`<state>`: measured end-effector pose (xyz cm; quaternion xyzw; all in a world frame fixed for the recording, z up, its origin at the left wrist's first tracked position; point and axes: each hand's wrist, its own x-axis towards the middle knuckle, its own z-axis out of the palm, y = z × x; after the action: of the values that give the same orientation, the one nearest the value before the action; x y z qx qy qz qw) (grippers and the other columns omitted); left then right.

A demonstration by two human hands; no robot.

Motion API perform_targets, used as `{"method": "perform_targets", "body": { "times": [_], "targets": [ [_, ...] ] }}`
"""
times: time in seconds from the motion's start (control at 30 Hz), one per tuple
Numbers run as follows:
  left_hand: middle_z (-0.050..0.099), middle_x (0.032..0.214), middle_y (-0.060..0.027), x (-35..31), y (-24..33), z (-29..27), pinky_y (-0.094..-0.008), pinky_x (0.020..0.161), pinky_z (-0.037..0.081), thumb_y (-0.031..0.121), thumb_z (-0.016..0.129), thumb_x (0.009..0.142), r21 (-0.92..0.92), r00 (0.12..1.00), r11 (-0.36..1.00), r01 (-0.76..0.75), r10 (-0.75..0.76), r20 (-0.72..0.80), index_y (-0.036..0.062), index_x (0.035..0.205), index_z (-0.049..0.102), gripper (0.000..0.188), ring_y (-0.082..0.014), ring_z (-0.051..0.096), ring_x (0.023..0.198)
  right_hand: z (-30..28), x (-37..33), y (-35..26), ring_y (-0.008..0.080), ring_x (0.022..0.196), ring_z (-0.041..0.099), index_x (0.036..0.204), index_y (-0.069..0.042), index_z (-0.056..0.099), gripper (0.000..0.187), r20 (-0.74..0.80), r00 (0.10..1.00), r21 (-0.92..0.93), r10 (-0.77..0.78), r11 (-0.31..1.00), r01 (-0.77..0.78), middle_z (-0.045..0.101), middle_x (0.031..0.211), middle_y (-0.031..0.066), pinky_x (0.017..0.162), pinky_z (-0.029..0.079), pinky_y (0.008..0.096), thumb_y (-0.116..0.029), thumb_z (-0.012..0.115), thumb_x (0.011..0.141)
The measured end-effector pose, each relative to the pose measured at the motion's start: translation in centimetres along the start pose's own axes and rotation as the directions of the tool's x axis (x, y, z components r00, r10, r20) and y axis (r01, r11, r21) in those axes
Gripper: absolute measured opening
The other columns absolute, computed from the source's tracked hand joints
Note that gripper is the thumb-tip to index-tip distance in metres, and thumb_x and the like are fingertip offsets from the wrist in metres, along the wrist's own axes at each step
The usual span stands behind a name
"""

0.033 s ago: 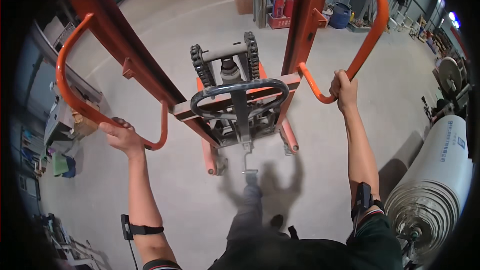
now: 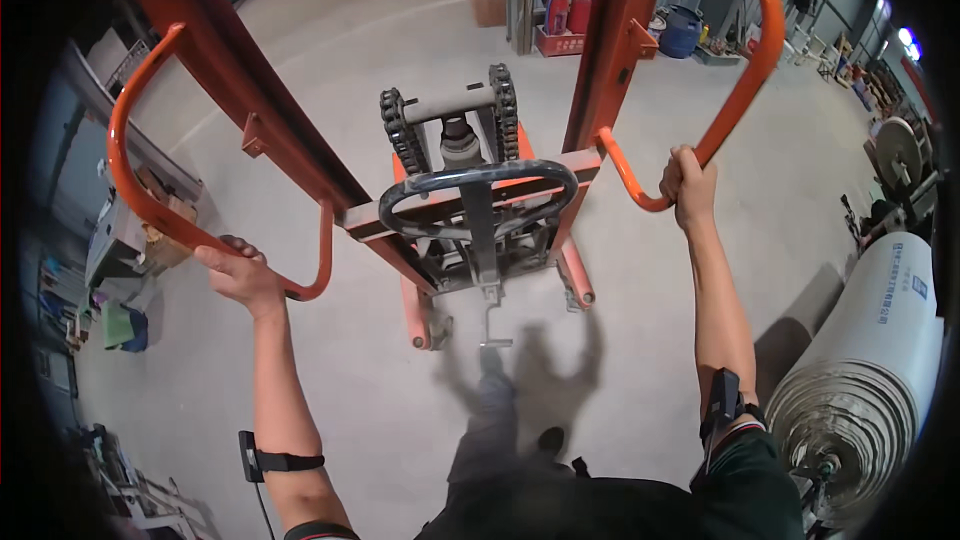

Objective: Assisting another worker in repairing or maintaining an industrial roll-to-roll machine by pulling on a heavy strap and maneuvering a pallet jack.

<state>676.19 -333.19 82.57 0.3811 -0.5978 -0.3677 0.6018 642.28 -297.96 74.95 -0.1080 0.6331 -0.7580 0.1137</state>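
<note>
In front of me stands an orange manual pallet stacker [image 2: 617, 70] with two upright mast rails. My left hand [image 2: 243, 275] is closed round the lower bend of its left orange handle [image 2: 125, 175]. On the other side, my right hand [image 2: 690, 183] grips the right orange handle [image 2: 765, 30] near its bottom curve. Between them is a black loop steering handle [image 2: 480, 176], which neither hand touches. Behind it, two chains [image 2: 503, 100] run over a roller assembly. Low down, a foot pedal [image 2: 497, 343] sticks out toward me, and my foot [image 2: 491, 365] is right beside it.
A large white roll of sheeting [image 2: 870, 330] lies at the right, near my right elbow. Fire extinguishers [image 2: 567, 13] in a red crate and a blue drum [image 2: 682, 30] stand at the back. Boxes and a green bag [image 2: 118, 325] are at the left. The stacker's wheeled legs [image 2: 575, 275] reach over the concrete floor.
My foot has shifted slightly left and back, so more of the pedal bar shows. Both hands keep their hold on the handles, and the stacker looks nearly unmoved.
</note>
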Motion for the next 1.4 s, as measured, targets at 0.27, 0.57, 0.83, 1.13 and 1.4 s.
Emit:
{"method": "perform_targets", "body": {
  "times": [0.27,0.57,0.83,1.13,1.4],
  "targets": [
    [0.038,0.062,0.0005,3.7,-0.8,0.5,-0.0175,0.041,0.032,0.062,0.024,0.085,0.041,0.999,0.999,-0.032,0.032,0.022,0.007,0.074,0.037,0.058,-0.0064,0.038,0.048,1.4,-1.7,-0.4,0.0078,0.035,0.029,0.054,-0.01,0.036,0.032,0.008,0.999,-0.027,-0.051,0.998,0.051,0.033,0.043,-0.0017,0.036,0.025,0.0252,-0.013,0.049,0.083],
    [0.039,0.063,-0.0001,8.3,-2.0,0.4,-0.0167,0.04,0.032,0.061,0.026,0.085,-0.087,0.983,0.996,-0.021,0.037,0.178,0.0061,0.073,0.037,0.057,-0.0056,0.036,0.047,3.5,-6.3,-1.0,0.0084,0.036,0.033,0.054,-0.01,0.038,0.031,-0.156,0.976,-0.152,-0.15,0.98,0.126,0.036,0.044,-0.0016,0.037,0.028,0.0252,-0.014,0.048,0.083],
    [0.037,0.058,0.0002,11.1,-3.8,0.0,-0.0177,0.039,0.03,0.066,0.024,0.082,-0.116,0.946,0.993,-0.021,0.057,0.32,0.0065,0.068,0.036,0.062,-0.0061,0.035,0.045,6.2,-12.5,0.6,0.006,0.034,0.031,0.06,-0.01,0.036,0.027,-0.389,0.876,-0.157,-0.285,0.958,0.242,0.034,0.046,-0.0032,0.032,0.026,0.0232,-0.011,0.046,0.084],
    [0.036,0.057,0.0012,11.4,-4.5,-2.8,-0.0171,0.039,0.032,0.064,0.023,0.083,-0.192,0.916,0.98,-0.042,0.115,0.385,0.0087,0.068,0.035,0.059,-0.0055,0.035,0.044,6.6,-19.9,1.1,0.0095,0.032,0.032,0.058,-0.007,0.037,0.026,-0.421,0.833,-0.213,-0.36,0.931,0.295,0.036,0.042,0.0009,0.033,0.028,0.0247,-0.012,0.044,0.083],
    [0.035,0.059,0.0011,12.3,-5.9,-3.2,-0.0174,0.039,0.032,0.064,0.027,0.084,-0.324,0.884,0.946,0.026,0.129,0.449,0.0099,0.071,0.034,0.056,-0.0056,0.036,0.046,7.9,-24.6,2.3,0.0094,0.033,0.032,0.057,-0.007,0.035,0.025,-0.516,0.765,-0.221,-0.386,0.922,0.316,0.035,0.041,0.0014,0.034,0.027,0.0249,-0.01,0.042,0.081]
  ]
}}
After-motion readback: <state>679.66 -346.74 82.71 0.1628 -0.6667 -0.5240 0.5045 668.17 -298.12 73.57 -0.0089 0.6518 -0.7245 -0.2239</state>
